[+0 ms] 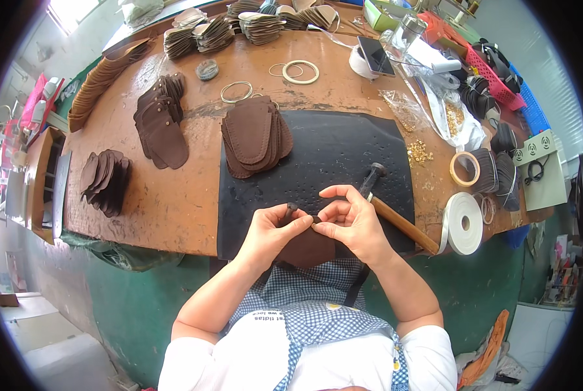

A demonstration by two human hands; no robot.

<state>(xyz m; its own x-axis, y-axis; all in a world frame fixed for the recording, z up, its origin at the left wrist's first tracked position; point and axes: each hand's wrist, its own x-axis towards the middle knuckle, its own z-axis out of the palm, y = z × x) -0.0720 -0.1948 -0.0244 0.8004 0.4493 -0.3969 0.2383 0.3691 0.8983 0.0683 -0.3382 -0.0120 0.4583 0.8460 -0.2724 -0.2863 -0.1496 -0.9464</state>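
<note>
Close to the table's front edge, a dark brown leather piece [309, 251] is held between my two hands. My left hand [275, 229] is closed, thumb and fingers pinching the piece's upper edge; a short dark rod-like tool [291, 208] pokes up from its curled fingers. My right hand [353, 225] pinches the same edge with thumb and fingertips, index finger raised; any small part between the tips is too small to make out. Beside my right hand a hammer lies on the black mat [343, 140], its wooden handle [405, 225] angled toward me.
A stack of brown leather pieces [255, 137] sits on the mat's left. More brown stacks [161, 120] stand farther left. At right are gold-coloured fittings [420, 152], a white tape roll [464, 223], masking tape [465, 169], a phone [376, 55] and a pink basket [493, 78].
</note>
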